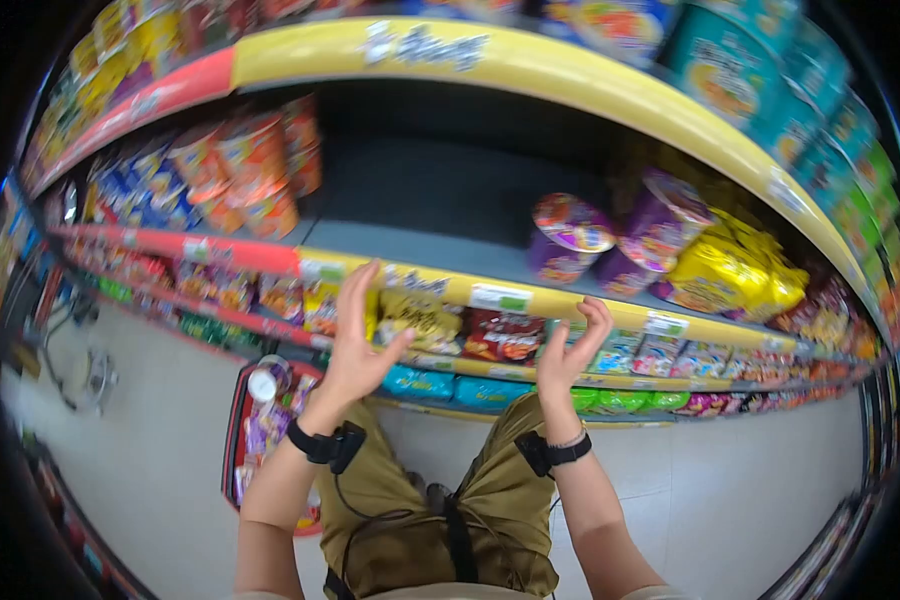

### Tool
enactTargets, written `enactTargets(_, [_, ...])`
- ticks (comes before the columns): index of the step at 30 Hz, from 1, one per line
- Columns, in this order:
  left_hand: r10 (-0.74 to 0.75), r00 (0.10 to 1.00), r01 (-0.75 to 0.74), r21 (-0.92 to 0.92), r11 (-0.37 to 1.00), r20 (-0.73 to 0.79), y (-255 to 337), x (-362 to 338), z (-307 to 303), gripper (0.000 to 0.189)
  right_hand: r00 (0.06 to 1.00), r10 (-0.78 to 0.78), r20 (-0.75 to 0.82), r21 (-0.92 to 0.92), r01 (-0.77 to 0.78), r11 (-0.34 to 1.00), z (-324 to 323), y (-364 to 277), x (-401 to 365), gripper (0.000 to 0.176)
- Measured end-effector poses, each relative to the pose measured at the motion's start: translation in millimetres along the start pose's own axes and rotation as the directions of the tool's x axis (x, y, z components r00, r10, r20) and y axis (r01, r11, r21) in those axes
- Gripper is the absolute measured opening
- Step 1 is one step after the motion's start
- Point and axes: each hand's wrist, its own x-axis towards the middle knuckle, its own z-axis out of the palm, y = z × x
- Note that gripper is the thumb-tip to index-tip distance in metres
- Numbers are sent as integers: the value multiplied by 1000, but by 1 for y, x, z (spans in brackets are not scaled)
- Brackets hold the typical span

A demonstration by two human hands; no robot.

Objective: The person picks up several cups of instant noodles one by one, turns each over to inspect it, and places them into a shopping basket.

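Note:
My left hand [358, 345] is raised in front of the yellow shelf edge strip [440, 287], fingers apart and holding nothing. To its right, my right hand [570, 350] is also up before the strip, its fingers spread and somewhat curled, with nothing in them. Beyond the right hand, a purple instant noodle cup [567, 238] stands upright on the dark shelf [420, 195]. More purple noodle cups [662, 225] are stacked just right of it. Both wrists wear black straps with small boxes.
Yellow noodle bags [740, 265] lie right of the purple cups. Orange noodle cups [250, 160] are stacked at the shelf's left. Teal tubs [735, 70] stand on the shelf above. A red-rimmed basket [232, 440] holding purple packages sits on the floor by my left arm.

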Motion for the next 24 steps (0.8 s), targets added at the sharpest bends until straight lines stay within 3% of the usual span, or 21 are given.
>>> enactTargets(2, [-250, 960, 250, -18, 968, -122, -50, -47, -37, 70, 985, 146, 89, 243, -164, 956, 18, -24, -33, 25])
enactTargets(3, [-379, 907, 374, -63, 925, -184, -73, -73, -58, 64, 956, 204, 211, 322, -266, 909, 27, -43, -55, 22])
enactTargets(4, [-627, 742, 565, -281, 776, -238, -83, -99, -78, 57, 931, 88, 355, 267, -191, 945, 35, -59, -75, 21])
enactTargets(5, [-818, 522, 655, -500, 566, -241, -94, -125, -98, 51, 874, -33, 485, 238, -95, 966, 43, -74, -97, 19])
enactTargets(7, [-905, 280, 702, -575, 420, -319, -124, -194, -127, 46, 584, 137, 800, 318, -607, 728, 64, -111, -158, 25])
enactTargets(9, [-903, 126, 727, -582, 366, -410, -153, -272, -136, 38, 202, 52, 978, 156, -874, 460, 75, -144, -213, 33])
enactTargets(10, [-915, 75, 748, -584, 314, -396, -151, -297, -136, 34, -20, -10, 1000, -17, -958, 286, 77, -159, -236, 36])
enactTargets(11, [-926, 27, 766, -587, 261, -376, -148, -320, -134, 30, -225, -103, 969, -213, -970, 120, 76, -168, -255, 40])
enactTargets(12, [-964, -19, 712, -681, 174, -266, -151, -346, -131, 28, -244, -107, 964, -232, -966, 113, 72, -168, -275, 40])
enactTargets(14, [-940, -93, 786, -603, 133, -328, -160, -390, -110, 43, -637, -262, 724, -673, -737, -68, 67, -164, -310, 41])
enactTargets(15, [-924, -112, 802, -583, 134, -366, -165, -408, -101, 49, -648, -264, 714, -684, -726, -68, 68, -163, -316, 41])
enactTargets(17, [-890, -248, 816, -578, 21, -382, -145, -390, -85, 63, -628, -363, 688, -714, -675, -187, 70, -154, -318, 41])
enactTargets(19, [-870, -317, 820, -570, -52, -377, -169, -420, -59, 71, -639, -321, 699, -708, -681, -186, 73, -153, -308, 40])
enactTargets(21, [-877, -473, 627, -730, -271, -81, -178, -410, -42, 68, -625, -349, 699, -712, -653, -256, 77, -150, -305, 41])
enactTargets(22, [-878, -472, 623, -734, -271, -76, -172, -397, -40, 68, -628, -347, 697, -714, -654, -250, 78, -150, -305, 41])
enactTargets(24, [-952, -187, 283, -915, -288, 241, -156, -379, -41, 59, -623, -321, 714, -692, -697, -186, 75, -150, -307, 41])
